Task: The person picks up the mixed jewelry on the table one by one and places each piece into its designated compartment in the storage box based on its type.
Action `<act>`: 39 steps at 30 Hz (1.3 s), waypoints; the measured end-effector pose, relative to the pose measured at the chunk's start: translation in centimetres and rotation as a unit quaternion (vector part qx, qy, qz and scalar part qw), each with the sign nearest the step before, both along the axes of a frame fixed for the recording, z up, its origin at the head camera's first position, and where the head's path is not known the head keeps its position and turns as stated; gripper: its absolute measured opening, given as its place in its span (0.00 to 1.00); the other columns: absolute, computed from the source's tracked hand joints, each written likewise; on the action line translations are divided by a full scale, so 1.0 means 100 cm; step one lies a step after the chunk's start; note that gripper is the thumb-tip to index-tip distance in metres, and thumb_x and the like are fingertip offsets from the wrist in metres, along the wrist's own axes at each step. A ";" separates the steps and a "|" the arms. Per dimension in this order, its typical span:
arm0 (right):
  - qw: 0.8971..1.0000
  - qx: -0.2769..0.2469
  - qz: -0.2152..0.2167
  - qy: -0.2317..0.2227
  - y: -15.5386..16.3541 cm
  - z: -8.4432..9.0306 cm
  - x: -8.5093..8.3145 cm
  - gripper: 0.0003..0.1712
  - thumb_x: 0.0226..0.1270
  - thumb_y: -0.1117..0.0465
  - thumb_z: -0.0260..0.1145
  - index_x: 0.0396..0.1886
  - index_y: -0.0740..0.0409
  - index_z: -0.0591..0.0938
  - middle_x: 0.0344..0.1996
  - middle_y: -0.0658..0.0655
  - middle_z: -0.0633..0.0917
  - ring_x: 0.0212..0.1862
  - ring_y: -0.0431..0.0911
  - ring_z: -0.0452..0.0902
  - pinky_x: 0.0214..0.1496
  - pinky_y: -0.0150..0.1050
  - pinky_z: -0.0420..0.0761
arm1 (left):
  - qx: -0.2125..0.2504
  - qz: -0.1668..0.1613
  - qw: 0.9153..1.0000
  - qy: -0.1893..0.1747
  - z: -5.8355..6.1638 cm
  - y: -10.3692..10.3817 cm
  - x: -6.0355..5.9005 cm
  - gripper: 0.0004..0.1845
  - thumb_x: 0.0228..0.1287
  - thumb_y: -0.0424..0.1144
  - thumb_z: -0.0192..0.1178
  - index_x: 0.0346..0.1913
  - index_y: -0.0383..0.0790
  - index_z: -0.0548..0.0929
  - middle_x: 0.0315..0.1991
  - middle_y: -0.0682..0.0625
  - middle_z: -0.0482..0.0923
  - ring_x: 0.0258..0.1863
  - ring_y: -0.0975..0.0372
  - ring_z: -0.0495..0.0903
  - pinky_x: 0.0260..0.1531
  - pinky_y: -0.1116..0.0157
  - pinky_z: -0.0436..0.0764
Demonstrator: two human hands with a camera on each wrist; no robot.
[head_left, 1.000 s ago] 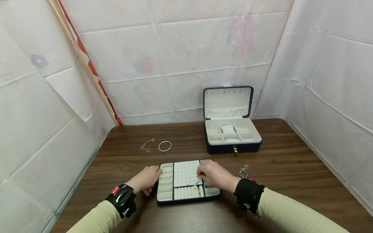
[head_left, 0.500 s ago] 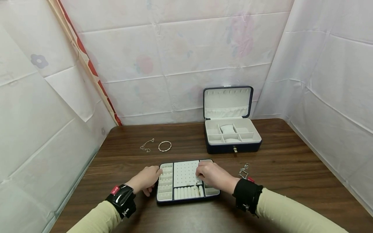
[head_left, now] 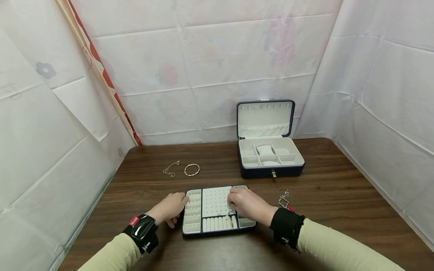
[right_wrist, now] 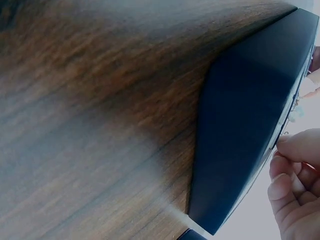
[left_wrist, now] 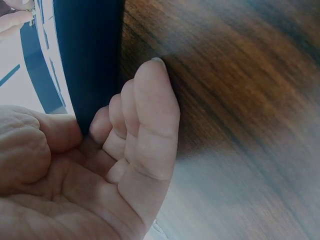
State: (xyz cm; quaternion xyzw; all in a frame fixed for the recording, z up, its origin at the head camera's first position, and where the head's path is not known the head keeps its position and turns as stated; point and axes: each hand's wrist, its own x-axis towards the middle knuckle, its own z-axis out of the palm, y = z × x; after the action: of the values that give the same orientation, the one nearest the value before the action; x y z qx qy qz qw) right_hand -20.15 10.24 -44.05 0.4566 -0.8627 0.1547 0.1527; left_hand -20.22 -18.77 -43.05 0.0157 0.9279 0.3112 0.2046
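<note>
navy tray (head_left: 217, 232): left hand (head_left: 169, 207) grips edge, right hand (head_left: 246, 202) over pegboard.

A navy-edged tray (head_left: 217, 232) with a cream lining sits between the hands on the dark brown wood-grain table (head_left: 339, 195). Beyond them stand a navy box (head_left: 271, 171) and white, faintly flowered sheets (head_left: 203, 67).
</note>
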 end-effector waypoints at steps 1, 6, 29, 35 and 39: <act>1.000 0.001 0.001 -0.001 0.000 0.000 0.000 0.09 0.60 0.72 0.74 0.27 0.55 0.85 0.27 0.47 0.79 0.32 0.36 0.77 0.33 0.24 0.77 | 0.000 0.000 1.000 0.000 0.000 0.000 0.000 0.17 0.82 0.41 0.43 0.52 0.32 0.77 0.23 0.37 0.75 0.17 0.51 0.78 0.13 0.56 0.83; 1.000 0.003 0.002 0.000 0.000 -0.001 0.000 0.10 0.61 0.72 0.74 0.27 0.54 0.85 0.27 0.47 0.78 0.32 0.35 0.76 0.32 0.24 0.76 | 0.001 0.000 1.000 -0.001 0.000 0.000 0.000 0.17 0.81 0.41 0.43 0.53 0.31 0.77 0.23 0.37 0.75 0.17 0.51 0.78 0.13 0.56 0.83; 0.999 0.002 0.039 0.003 0.001 0.000 -0.002 0.09 0.60 0.73 0.74 0.32 0.55 0.86 0.26 0.47 0.76 0.31 0.35 0.70 0.33 0.25 0.75 | 0.006 -0.002 1.000 -0.007 -0.001 0.000 0.000 0.17 0.82 0.41 0.43 0.54 0.31 0.77 0.24 0.37 0.74 0.18 0.50 0.78 0.14 0.56 0.83; 0.998 -0.001 0.031 -0.047 0.003 0.002 -0.002 0.13 0.62 0.74 0.71 0.44 0.57 0.87 0.34 0.49 0.84 0.38 0.37 0.78 0.41 0.29 0.81 | 0.006 -0.003 1.000 -0.005 -0.001 0.000 -0.001 0.17 0.82 0.41 0.43 0.54 0.31 0.77 0.24 0.37 0.74 0.18 0.51 0.78 0.14 0.56 0.83; 0.998 -0.003 0.022 -0.060 0.005 0.003 -0.002 0.13 0.64 0.75 0.69 0.45 0.57 0.87 0.36 0.50 0.85 0.40 0.37 0.79 0.42 0.30 0.82 | 0.004 -0.003 1.000 -0.002 -0.001 0.000 -0.001 0.17 0.82 0.41 0.43 0.54 0.31 0.77 0.24 0.37 0.74 0.18 0.51 0.78 0.14 0.57 0.83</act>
State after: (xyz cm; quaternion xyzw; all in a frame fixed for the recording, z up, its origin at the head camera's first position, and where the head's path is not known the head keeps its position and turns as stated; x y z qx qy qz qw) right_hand -20.36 10.79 -43.72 0.4646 -0.8597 0.1876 0.0991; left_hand -20.33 -18.77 -43.13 0.0183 0.9263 0.3141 0.2073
